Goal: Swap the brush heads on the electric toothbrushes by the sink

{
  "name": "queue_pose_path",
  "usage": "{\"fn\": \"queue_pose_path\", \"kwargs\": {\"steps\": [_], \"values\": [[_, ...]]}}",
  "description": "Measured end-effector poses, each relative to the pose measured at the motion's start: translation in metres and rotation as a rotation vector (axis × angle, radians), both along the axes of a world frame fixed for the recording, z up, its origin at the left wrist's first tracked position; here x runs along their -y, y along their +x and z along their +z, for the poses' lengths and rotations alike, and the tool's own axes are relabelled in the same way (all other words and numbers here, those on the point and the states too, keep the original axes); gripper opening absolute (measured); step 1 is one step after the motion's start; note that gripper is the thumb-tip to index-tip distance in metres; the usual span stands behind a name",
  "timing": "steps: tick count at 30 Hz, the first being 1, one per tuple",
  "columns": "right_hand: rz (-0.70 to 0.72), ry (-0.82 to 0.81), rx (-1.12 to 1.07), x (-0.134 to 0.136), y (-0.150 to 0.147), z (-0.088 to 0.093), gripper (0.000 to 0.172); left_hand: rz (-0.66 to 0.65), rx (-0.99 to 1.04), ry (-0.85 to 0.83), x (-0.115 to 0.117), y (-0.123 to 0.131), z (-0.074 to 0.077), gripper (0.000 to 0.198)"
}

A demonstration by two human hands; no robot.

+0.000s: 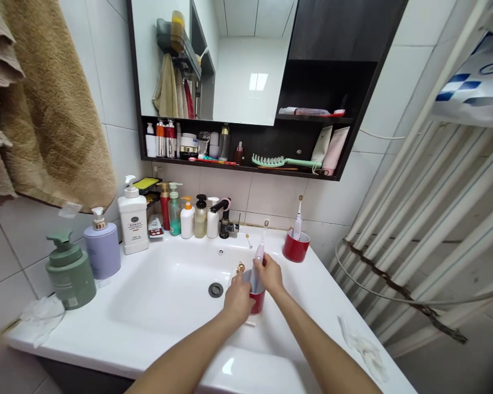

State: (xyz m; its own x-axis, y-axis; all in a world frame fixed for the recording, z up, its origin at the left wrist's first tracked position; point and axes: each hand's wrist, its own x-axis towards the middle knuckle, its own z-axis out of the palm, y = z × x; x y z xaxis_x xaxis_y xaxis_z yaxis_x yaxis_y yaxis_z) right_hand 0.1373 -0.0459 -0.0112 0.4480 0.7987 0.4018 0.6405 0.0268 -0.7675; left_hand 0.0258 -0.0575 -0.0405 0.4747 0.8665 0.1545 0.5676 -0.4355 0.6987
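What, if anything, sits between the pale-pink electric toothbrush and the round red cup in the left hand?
Nothing visible: right hand grips the toothbrush, its lower end at the mouth of the cup the left hand holds.

Head-worn view, forward-down over sink

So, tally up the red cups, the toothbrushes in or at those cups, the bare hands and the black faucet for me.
Red cups: 2
Toothbrushes: 2
Hands, left hand and right hand: 2
Black faucet: 1
Total: 7
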Motion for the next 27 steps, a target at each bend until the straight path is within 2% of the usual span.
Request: {"fn": "queue_pose_path", "kwargs": {"steps": [3, 5, 8, 11, 14, 17, 21, 27], "values": [[0.024, -0.035, 0.047, -0.002, 0.004, -0.013, 0.013, -0.040, -0.001, 0.031, -0.010, 0.007, -0.001, 0.016], [0.033, -0.035, 0.066, -0.007, 0.013, -0.010, 0.013, -0.068, 0.029, 0.070, -0.022, 0.013, 0.005, 0.013], [-0.013, 0.000, 0.096, -0.021, 0.032, 0.009, 0.018, -0.103, 0.056, 0.143, -0.044, 0.031, 0.023, 0.009], [-0.105, 0.015, 0.170, -0.044, 0.057, 0.032, 0.020, -0.126, 0.070, 0.208, -0.069, 0.060, 0.043, 0.011], [-0.166, 0.005, 0.205, -0.070, 0.080, 0.044, 0.019, -0.133, 0.057, 0.219, -0.093, 0.091, 0.054, 0.013], [-0.216, -0.026, 0.226, -0.094, 0.097, 0.045, 0.018, -0.131, 0.037, 0.218, -0.115, 0.112, 0.054, 0.014], [-0.255, -0.072, 0.236, -0.116, 0.112, 0.040, 0.018, -0.134, 0.004, 0.215, -0.135, 0.127, 0.049, 0.016], [-0.272, -0.090, 0.253, -0.131, 0.120, 0.037, 0.021, -0.095, -0.017, 0.187, -0.144, 0.141, 0.048, 0.021]]}}
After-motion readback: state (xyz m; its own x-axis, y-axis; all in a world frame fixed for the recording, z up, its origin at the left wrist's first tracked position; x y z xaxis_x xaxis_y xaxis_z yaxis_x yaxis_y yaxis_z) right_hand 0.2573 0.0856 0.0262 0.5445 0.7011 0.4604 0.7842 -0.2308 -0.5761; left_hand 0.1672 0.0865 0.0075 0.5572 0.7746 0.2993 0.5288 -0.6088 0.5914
